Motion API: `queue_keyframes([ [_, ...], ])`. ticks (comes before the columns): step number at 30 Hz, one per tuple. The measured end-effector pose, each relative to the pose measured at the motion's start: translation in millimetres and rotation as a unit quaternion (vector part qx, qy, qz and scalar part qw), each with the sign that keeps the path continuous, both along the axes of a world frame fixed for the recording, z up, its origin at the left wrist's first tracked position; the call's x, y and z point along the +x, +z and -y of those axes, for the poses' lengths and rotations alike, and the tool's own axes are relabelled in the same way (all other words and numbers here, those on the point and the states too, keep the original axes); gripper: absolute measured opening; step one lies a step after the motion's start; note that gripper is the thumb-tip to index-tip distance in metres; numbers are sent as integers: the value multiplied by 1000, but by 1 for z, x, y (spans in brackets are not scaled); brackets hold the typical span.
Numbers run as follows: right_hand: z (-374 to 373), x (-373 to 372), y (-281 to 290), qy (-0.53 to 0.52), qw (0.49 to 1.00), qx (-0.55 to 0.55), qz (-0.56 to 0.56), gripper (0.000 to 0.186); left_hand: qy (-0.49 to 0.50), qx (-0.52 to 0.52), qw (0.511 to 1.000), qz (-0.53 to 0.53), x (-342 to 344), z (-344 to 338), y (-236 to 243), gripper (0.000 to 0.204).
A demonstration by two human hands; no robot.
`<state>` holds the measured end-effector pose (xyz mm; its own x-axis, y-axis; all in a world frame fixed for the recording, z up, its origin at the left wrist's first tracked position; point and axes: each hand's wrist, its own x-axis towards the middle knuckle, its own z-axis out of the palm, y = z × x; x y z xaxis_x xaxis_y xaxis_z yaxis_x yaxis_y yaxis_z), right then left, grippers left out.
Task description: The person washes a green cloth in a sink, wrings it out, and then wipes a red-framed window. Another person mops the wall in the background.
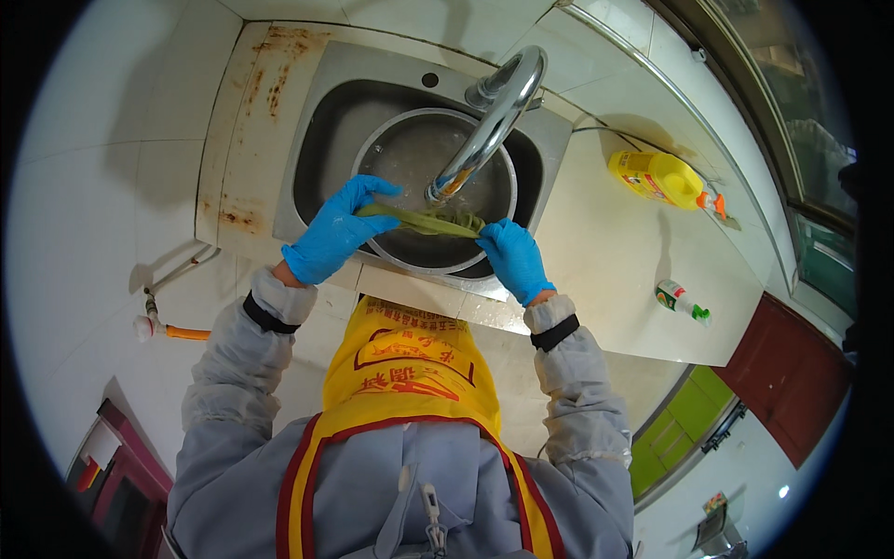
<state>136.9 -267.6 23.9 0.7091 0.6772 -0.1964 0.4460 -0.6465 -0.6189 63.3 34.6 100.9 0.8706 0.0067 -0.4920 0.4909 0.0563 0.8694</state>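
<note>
The left hand (pixel 333 231) and right hand (pixel 515 260) grip opposite ends of a green strip (pixel 424 222), its long axis crosswise over the basin (pixel 419 252).

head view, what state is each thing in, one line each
left hand: gloved, closed on one end of the green strip
right hand: gloved, closed on its other end
green strip: held between the hands, over the basin
basin: in the sink, seemingly holding water
faucet: spout down over the basin, flow unclear
yellow bottle: orange top on
white bottle: green top on
</note>
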Motion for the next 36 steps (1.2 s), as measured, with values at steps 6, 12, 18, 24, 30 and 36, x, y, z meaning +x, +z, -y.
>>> queue_keyframes([
  [6,8,-42,-14,56,994,91,-25,14,-88,277,955,58,-21,0,-26,33],
  [12,17,-76,-27,-125,948,22,-293,23,-228,388,892,37,-55,-9,-43,31],
  [18,16,-71,-23,68,970,23,-232,37,-230,379,896,-35,-70,-9,-36,27],
  [24,19,-38,-24,203,934,-143,-258,54,-265,263,927,35,-61,-6,9,31],
  [30,14,2,2,143,981,-15,-134,36,-183,382,898,121,-45,-17,27,33],
  [36,5,48,35,135,988,-34,67,36,-143,410,899,65,-32,-29,35,29],
])
